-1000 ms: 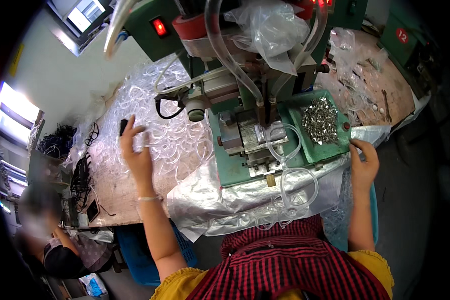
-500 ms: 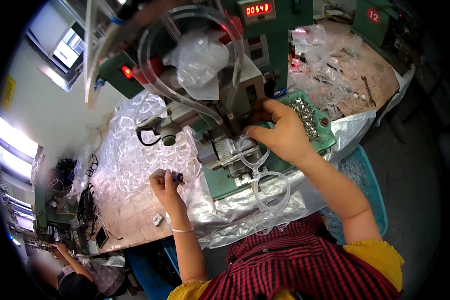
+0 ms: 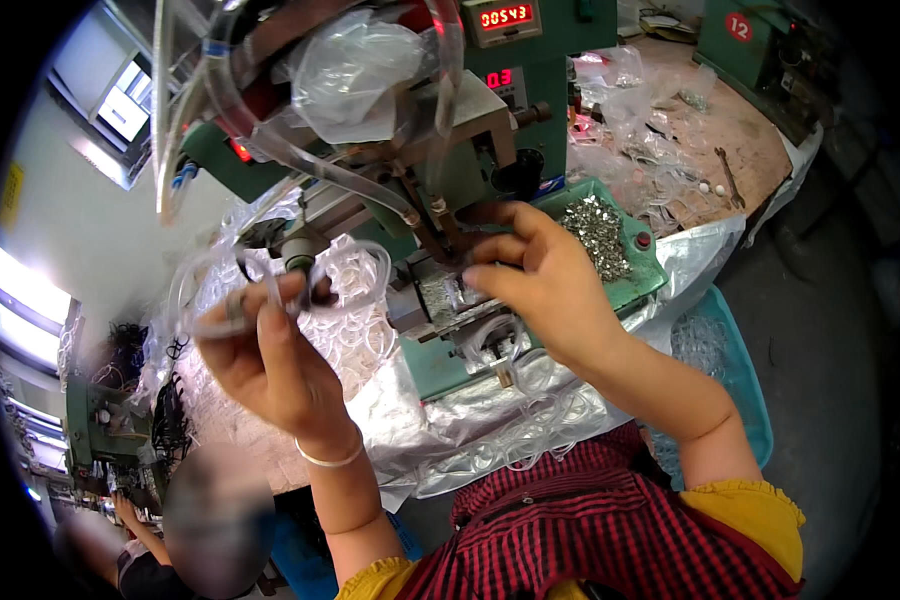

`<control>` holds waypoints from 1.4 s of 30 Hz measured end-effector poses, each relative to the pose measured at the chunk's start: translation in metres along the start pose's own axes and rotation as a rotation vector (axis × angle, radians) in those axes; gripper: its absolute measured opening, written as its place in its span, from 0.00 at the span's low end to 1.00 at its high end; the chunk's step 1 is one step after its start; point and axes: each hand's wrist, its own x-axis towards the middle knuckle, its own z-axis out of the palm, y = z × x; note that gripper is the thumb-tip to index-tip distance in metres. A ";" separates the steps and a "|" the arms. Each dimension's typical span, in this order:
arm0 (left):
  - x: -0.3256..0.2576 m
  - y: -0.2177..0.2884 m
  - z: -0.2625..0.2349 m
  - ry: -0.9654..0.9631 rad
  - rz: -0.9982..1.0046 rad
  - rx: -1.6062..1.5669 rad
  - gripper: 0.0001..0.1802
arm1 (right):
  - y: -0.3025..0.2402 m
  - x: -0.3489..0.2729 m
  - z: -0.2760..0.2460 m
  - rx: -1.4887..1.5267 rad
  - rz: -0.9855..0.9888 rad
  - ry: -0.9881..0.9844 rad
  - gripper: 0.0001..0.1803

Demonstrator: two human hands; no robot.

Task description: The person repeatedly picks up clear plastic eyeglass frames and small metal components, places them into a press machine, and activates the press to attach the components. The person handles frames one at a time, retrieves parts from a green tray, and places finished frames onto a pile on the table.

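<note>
Probably very light and floppy, that clear plastic tube loop (image 3: 232,290). Soft, bendy, easy to squash flat, and a bit slippery because of the smooth shiny skin. Not likely to break, but quick to tangle with other loops. Best pinched near the small dark end piece at about 3 o'clock on the loop, where a firmer bit gives something to grip. Safer held with fingertips, not squeezed hard.

Looks see-through and thin, bent into a round ring, blurry in the picture. Held up in the air at about 9 o'clock from the green machine (image 3: 490,190), over a big pile of more clear loops (image 3: 350,330) on the bench (image 3: 740,140).

Left hand (image 3: 270,360) curled shut around the tube loop, thumb and fingers pinching near the dark end piece. Thin bangle on that wrist.

Right hand (image 3: 540,280) up at the middle of the machine, fingers bent close together at the metal part (image 3: 448,300) under the machine's head. Cannot tell if something small sits between those fingers.

Just at 2 o'clock from the right hand, a green tray (image 3: 642,280) full of tiny shiny metal bits (image 3: 598,230). More clear loops hanging off the front edge at 6 o'clock, over silver plastic sheet (image 3: 410,420). Blue bin (image 3: 740,380) down at 4 o'clock with more loops inside. Another person low at 8 o'clock, far off.
</note>
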 end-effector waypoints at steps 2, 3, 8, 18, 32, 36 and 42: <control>-0.017 0.004 0.011 -0.138 0.045 0.185 0.03 | -0.013 -0.015 -0.005 -0.298 -0.160 -0.042 0.26; -0.031 0.002 0.013 -0.191 0.060 0.337 0.02 | -0.015 -0.019 -0.014 -0.417 -0.181 -0.049 0.24; -0.044 -0.006 0.031 -0.768 0.488 0.576 0.12 | 0.042 -0.001 -0.114 -1.426 -0.342 0.303 0.13; -0.061 -0.031 0.038 -0.746 0.576 0.568 0.14 | 0.059 0.020 -0.135 -1.521 -0.590 -0.091 0.15; -0.034 0.013 -0.087 0.070 -0.007 1.224 0.06 | 0.079 0.014 -0.136 -0.186 -0.094 0.553 0.11; -0.027 -0.064 -0.101 -0.212 -0.178 1.583 0.11 | 0.063 0.020 -0.100 -0.471 -0.173 0.365 0.10; -0.080 -0.138 -0.113 -0.294 -0.634 1.683 0.14 | 0.051 -0.022 -0.115 -0.910 -0.336 0.450 0.07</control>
